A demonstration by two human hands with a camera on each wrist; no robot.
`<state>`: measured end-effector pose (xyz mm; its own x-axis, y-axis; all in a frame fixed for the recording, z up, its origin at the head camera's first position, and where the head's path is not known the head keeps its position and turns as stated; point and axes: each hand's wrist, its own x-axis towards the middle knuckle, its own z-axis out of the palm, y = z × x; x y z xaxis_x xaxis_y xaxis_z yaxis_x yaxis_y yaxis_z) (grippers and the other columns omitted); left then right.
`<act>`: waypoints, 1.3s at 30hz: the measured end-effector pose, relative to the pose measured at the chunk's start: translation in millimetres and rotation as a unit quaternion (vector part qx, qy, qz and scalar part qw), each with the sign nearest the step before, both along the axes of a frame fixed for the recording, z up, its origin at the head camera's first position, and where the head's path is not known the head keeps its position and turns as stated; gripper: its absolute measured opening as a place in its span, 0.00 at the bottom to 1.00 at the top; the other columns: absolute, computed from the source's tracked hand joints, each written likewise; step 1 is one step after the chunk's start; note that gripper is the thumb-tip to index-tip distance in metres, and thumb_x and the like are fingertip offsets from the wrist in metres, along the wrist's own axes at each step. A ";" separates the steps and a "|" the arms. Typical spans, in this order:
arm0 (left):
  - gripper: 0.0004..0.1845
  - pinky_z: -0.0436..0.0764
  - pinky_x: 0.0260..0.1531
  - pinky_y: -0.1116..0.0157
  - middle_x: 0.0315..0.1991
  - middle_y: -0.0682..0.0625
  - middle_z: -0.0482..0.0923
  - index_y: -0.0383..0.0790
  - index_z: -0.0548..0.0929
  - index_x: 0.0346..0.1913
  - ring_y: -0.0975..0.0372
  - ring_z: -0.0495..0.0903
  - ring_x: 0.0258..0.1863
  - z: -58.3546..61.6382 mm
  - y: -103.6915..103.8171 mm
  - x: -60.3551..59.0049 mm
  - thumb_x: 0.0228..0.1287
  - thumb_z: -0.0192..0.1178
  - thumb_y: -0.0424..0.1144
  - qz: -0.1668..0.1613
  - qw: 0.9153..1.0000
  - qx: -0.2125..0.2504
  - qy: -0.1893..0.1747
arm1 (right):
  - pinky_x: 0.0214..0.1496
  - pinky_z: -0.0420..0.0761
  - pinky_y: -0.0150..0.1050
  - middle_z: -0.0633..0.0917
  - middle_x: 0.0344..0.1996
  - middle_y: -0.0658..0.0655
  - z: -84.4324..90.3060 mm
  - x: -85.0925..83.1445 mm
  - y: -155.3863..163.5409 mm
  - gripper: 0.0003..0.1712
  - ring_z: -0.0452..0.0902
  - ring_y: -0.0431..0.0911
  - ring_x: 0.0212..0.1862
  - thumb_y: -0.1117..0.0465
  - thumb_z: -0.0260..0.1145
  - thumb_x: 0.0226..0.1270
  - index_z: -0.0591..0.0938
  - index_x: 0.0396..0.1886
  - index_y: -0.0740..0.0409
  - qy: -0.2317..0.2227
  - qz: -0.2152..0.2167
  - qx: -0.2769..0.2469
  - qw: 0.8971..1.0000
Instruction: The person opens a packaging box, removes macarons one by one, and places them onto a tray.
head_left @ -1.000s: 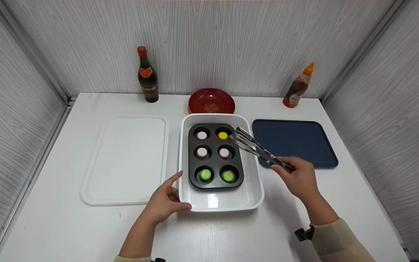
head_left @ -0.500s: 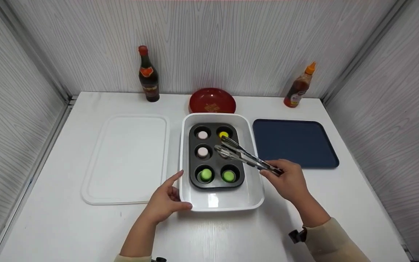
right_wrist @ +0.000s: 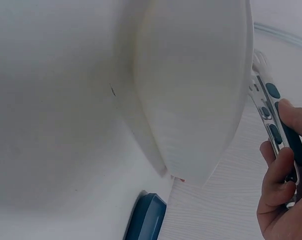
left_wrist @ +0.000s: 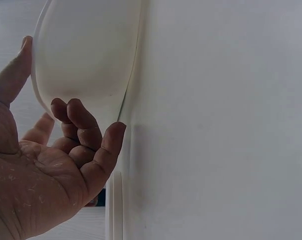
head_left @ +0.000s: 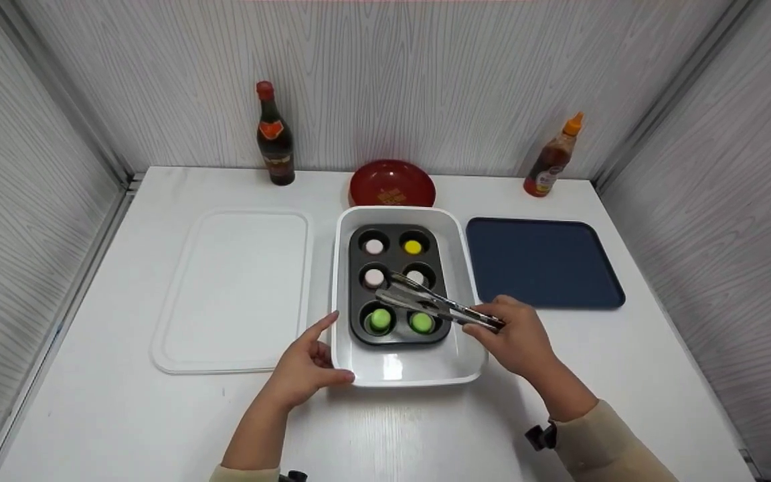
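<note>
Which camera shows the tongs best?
The head view: the tongs show both arms and tips over the muffin tin. The right wrist view shows the handles bigger, in the right hand, but not the tips. The left wrist view shows no tongs.

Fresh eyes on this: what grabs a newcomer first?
The dark muffin tin of green, pale and yellow pieces, inside the white basin, probably does. Next, the metal tongs that the right hand holds over it. Behind the basin, the glossy red bowl stands out.
</note>
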<state>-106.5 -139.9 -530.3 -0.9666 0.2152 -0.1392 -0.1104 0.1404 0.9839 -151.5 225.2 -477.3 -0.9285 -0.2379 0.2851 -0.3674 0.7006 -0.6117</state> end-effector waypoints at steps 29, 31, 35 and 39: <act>0.59 0.80 0.36 0.65 0.37 0.36 0.84 0.39 0.61 0.83 0.57 0.81 0.33 1.5 0.3 -0.2 0.48 0.82 0.26 0.002 1.000 -0.004 -0.007 | 0.30 0.74 0.38 0.84 0.31 0.49 -2.8 2.5 -15.4 0.18 0.73 0.38 0.29 0.60 0.85 0.55 0.94 0.46 0.57 0.017 0.056 0.066 0.996; 0.59 0.80 0.36 0.65 0.37 0.36 0.83 0.39 0.61 0.83 0.57 0.81 0.33 1.1 0.3 -0.2 0.48 0.82 0.26 0.003 1.000 -0.001 -0.009 | 0.30 0.74 0.38 0.84 0.31 0.50 -2.8 2.6 -15.8 0.18 0.73 0.38 0.28 0.59 0.85 0.56 0.94 0.46 0.58 0.018 0.057 0.075 0.995; 0.59 0.81 0.36 0.65 0.37 0.35 0.83 0.38 0.61 0.83 0.57 0.82 0.33 -0.6 0.3 -0.5 0.48 0.82 0.25 0.004 1.000 0.006 -0.013 | 0.29 0.74 0.38 0.83 0.30 0.50 -2.9 3.0 -16.9 0.18 0.72 0.38 0.28 0.59 0.85 0.56 0.94 0.46 0.57 0.023 0.058 0.094 0.994; 0.59 0.81 0.36 0.65 0.37 0.35 0.83 0.38 0.61 0.83 0.57 0.82 0.33 -1.4 0.2 -0.4 0.48 0.82 0.25 0.002 1.000 0.004 -0.010 | 0.28 0.74 0.39 0.81 0.29 0.48 -2.4 3.7 -18.9 0.18 0.71 0.39 0.27 0.58 0.86 0.55 0.94 0.45 0.56 0.025 0.054 0.109 0.992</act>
